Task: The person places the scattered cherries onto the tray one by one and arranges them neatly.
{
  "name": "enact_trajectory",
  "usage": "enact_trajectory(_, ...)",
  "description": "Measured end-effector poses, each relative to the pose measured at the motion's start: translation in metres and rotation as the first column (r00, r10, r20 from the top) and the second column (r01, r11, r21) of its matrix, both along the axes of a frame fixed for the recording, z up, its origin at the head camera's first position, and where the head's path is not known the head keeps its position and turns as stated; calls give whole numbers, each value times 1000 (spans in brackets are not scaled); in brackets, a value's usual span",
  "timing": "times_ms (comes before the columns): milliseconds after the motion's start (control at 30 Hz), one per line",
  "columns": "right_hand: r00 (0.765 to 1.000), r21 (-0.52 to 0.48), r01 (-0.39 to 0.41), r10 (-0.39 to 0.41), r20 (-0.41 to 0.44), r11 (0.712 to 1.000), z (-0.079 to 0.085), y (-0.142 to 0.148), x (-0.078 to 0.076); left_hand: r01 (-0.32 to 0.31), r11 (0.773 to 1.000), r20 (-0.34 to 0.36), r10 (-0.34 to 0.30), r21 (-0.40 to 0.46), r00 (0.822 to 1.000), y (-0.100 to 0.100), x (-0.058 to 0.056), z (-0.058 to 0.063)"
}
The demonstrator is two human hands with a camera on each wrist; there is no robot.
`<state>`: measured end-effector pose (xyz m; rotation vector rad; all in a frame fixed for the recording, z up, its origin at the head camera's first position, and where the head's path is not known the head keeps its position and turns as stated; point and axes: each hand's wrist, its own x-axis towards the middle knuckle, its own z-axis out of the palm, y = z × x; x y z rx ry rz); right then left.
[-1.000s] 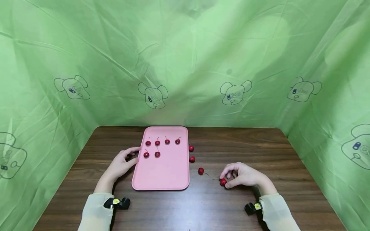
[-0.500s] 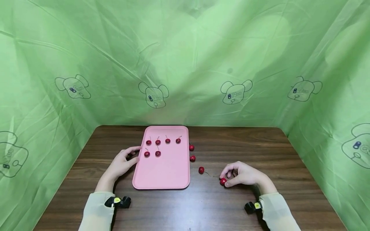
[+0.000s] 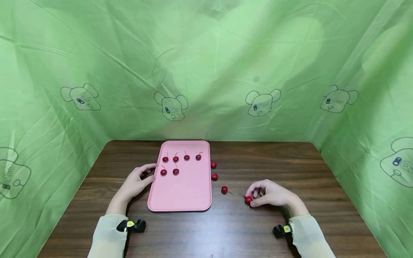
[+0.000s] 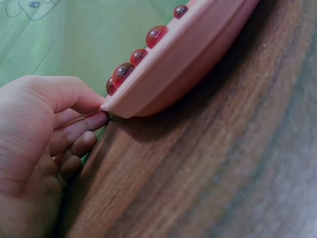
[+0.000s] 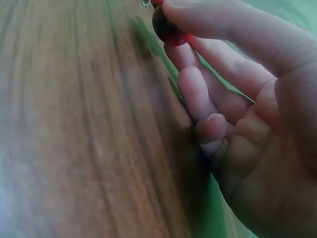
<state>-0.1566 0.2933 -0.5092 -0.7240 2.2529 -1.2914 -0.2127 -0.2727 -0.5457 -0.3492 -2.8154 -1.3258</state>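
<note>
1. Pinching a red cherry (image 3: 248, 200) between thumb and index finger, the right hand (image 3: 271, 194) was low over the right part of the table (image 3: 206, 236); whether the fruit touched the wood could not be told.
2. The left hand (image 3: 135, 182), well apart from the right, gripped the left rim of a pink tray (image 3: 184, 195) with thumb and fingertips.
3. Between the tray and the right hand lay a lone cherry (image 3: 224, 190) on the table, its stem pointing toward that hand.
4. Two more cherries (image 3: 214, 177) sat just beside the tray's right edge, one farther back than the other.
5. Inside the tray, a back row of four cherries (image 3: 186, 157) ran across, with a pair of cherries (image 3: 175, 171) in front of its left half.
6. Both arms wore pale sleeves (image 3: 108, 229), with a black device (image 3: 140, 225) at each wrist.
7. Behind and at the sides hung green fabric (image 3: 206, 71) printed with outlined animal heads (image 3: 263, 104).
</note>
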Motion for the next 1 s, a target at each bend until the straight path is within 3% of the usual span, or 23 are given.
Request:
enact_trajectory(600,991,-61,132,-129,46,989,-10,-1,-5,6,1000,8,-6,13,1000,-3,0,0)
enact_trajectory(767,975,-70,221,-222,-12,973,-8,-11,-5,6,1000,9,-6,15,1000,-4,1,0)
enact_trajectory(1000,933,-93,326,-336,-129,941,9,-38,-7,2,1000,12,-2,2,1000,-3,0,-1)
